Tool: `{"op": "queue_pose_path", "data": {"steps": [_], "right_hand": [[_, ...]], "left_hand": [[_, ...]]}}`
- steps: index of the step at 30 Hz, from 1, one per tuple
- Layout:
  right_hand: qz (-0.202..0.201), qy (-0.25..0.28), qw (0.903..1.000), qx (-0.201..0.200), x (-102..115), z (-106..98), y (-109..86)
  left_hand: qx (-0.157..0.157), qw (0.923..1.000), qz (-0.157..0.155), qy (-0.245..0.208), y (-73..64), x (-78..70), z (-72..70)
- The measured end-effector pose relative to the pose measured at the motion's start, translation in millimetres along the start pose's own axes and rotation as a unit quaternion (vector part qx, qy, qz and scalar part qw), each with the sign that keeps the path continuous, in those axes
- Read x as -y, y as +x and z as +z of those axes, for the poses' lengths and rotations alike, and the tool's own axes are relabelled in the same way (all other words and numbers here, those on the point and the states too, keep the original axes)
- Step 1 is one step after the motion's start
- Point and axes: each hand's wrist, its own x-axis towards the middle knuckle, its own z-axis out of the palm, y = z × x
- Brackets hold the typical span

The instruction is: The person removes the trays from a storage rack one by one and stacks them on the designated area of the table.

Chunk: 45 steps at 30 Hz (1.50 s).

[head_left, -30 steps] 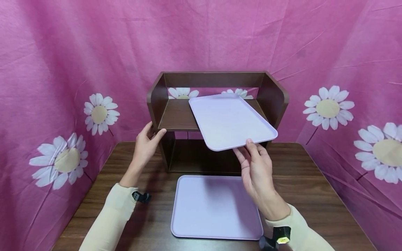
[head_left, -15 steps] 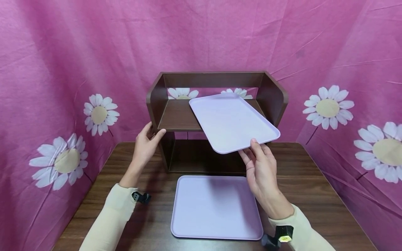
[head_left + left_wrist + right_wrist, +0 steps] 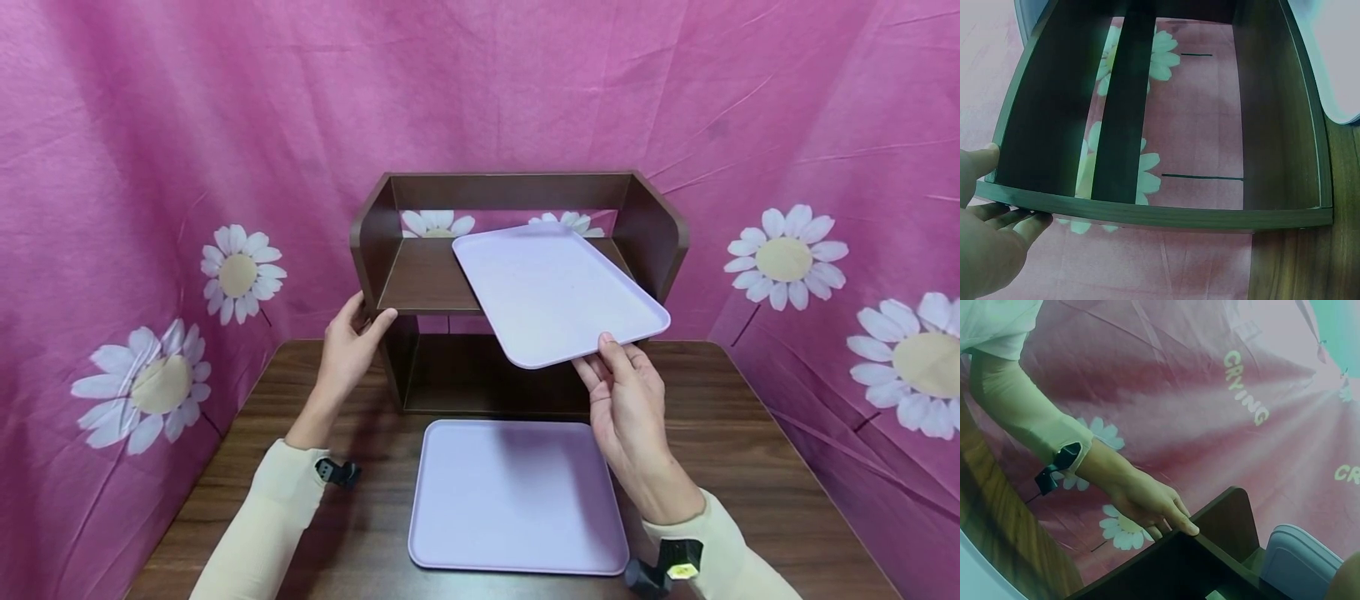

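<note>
A brown two-tier wooden shelf (image 3: 431,279) stands at the back of the table. My left hand (image 3: 347,354) grips its left side at the upper board, the thumb over the front edge and the fingers behind the panel, as the left wrist view also shows. A pale purple rectangular tray (image 3: 558,296) slants across the upper tier, its near end jutting out past the front. My right hand (image 3: 626,408) pinches that near edge, thumb on top and fingers beneath. In the right wrist view, only the tray's corner (image 3: 1297,562) shows beside the shelf.
A second pale purple tray (image 3: 510,500) lies flat on the wood-grain table (image 3: 360,517) in front of the shelf. The lower tier (image 3: 480,379) sits behind it. Pink cloth (image 3: 480,83) printed with daisies hangs around the back and sides.
The upper tray and my right hand shifted slightly right and towards me, then nearly stopped over the last half second. My left hand stays on the shelf.
</note>
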Motion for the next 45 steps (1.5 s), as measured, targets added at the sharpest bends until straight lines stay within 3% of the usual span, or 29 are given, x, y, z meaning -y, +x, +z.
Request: {"op": "queue_pose_path", "data": {"steps": [27,45], "right_hand": [[-0.012,0.006,0.9997,0.020,7.5,0.8,-1.2],[-0.003,0.018,0.9970,0.076,22.1,-3.0,-2.0]], "left_hand": [[-0.001,1.0000,-0.003,0.004,0.3,0.3,0.7],[0.000,1.0000,-0.006,0.005,0.9,0.0,-0.5]]}}
